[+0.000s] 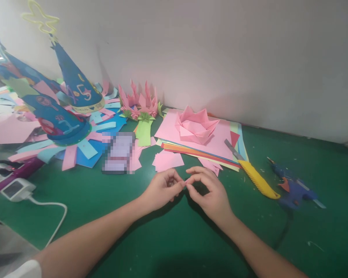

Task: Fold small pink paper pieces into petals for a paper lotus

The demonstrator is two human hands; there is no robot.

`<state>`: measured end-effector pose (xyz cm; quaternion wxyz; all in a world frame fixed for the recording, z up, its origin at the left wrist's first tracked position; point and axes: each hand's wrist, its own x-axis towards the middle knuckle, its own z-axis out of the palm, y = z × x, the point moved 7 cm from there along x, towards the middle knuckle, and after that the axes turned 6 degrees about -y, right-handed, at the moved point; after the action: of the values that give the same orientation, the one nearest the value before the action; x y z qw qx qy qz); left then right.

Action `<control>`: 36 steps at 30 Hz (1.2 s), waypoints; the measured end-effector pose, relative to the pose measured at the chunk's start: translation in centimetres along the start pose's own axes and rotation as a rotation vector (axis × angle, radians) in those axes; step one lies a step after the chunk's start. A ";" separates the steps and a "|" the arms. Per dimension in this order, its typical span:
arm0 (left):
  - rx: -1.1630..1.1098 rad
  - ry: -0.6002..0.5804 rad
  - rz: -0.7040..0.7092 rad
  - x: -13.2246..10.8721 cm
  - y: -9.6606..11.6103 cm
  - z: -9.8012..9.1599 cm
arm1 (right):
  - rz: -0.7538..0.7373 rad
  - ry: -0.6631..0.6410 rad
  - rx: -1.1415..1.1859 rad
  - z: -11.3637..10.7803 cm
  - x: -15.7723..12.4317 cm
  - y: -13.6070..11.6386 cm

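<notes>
My left hand and my right hand meet just above the green table, fingertips pinched together on a tiny pink paper piece. Both hands are closed in a pinch. A loose pink paper sheet lies just beyond them. Further back, a folded pink paper lotus rests on a stack of coloured paper.
A yellow utility knife and a blue glue gun lie to the right. Blue party cone hats and paper strips crowd the left. A pink paper crown stands by the wall. A white charger with cable sits front left.
</notes>
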<state>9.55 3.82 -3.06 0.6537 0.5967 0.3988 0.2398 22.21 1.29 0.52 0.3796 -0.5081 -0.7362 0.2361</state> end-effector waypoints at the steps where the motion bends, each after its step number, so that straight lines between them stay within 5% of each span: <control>1: -0.010 -0.007 0.001 0.0 0.0 0.0 | 0.012 0.006 0.013 0.0 0.0 0.1; 19: 0.313 0.047 0.186 -0.4 0.7 0.2 | 0.096 0.001 0.474 0.6 0.1 0.6; 36: 0.271 0.069 0.178 -0.2 0.4 0.2 | 0.317 -0.014 0.683 1.0 0.0 2.1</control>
<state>9.65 3.64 -2.65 0.5294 0.7038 0.3954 0.2611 22.63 2.11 -1.62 0.4807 -0.4583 -0.5298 0.5275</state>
